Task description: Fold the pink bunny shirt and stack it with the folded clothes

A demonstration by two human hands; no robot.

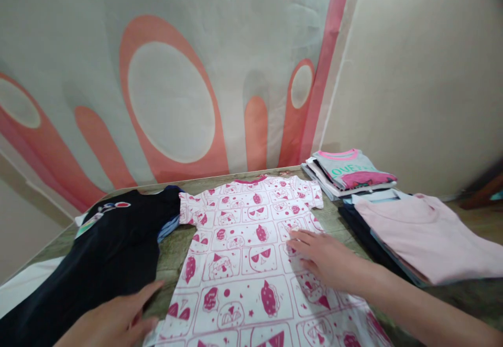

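A white T-shirt with pink cartoon prints (245, 258) lies spread flat in front of me, its pink collar at the far end. On its right side rests my right hand (320, 255), palm down with the fingers stretched out. My left hand (120, 318) is at the lower left, beside the shirt's left edge, thumb and fingers apart, with nothing seen in it. Whether it touches the cloth there I cannot tell. Left of the printed shirt, a black T-shirt (121, 242) with a colourful print lies over some blue and white cloth.
Folded clothes stand in two piles on the right: a grey and pink shirt (353, 166) tops the far pile, a light pink shirt (428, 231) the nearer one. A wall with orange and white shapes (231, 74) rises behind the wood-patterned surface (176, 252).
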